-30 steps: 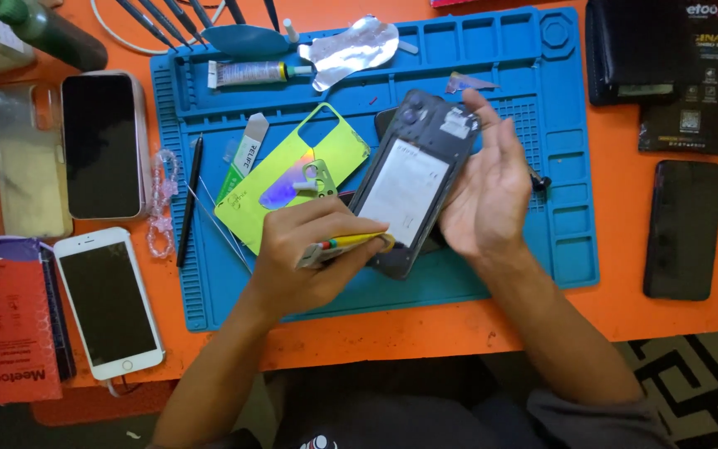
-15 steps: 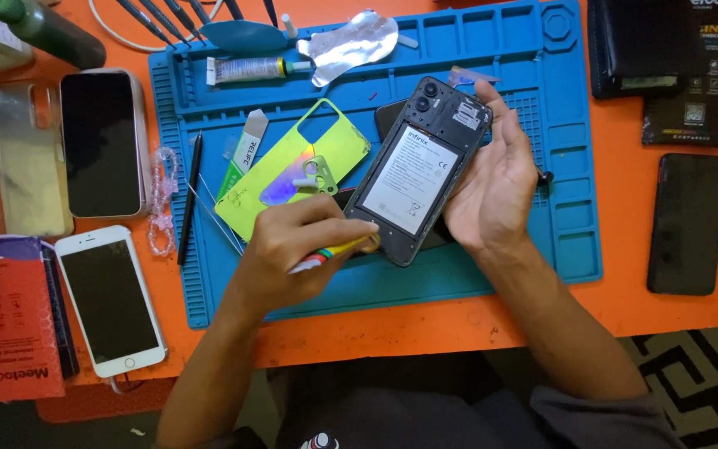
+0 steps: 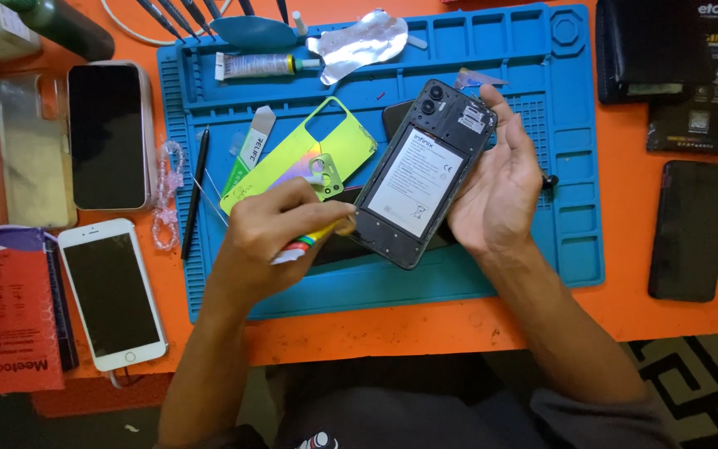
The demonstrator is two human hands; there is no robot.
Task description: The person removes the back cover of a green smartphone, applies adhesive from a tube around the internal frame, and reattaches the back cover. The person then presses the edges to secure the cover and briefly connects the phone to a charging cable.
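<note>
The opened phone now stands more upright across the middle of the blue mat than it did a second ago, when it leaned flatter and lower; its camera end has swung up toward the mat's far edge. The right hand cradles it from the right side, fingers curled round the edge and the thumb along the frame, so the bare back with its white battery label faces up. The left hand has shifted little: it pinches a small screwdriver with a coloured grip between thumb and fingers, the tip touching the phone's lower left edge. Just left of the phone, the yellow-green back cover lies flat on the mat as before. In the mat's tray slots along the far edge sit a tube and a crumpled foil piece. Off the mat, near the desk's left edge, a white phone and a black-screened phone lie face up; another dark phone lies near the right edge.
</note>
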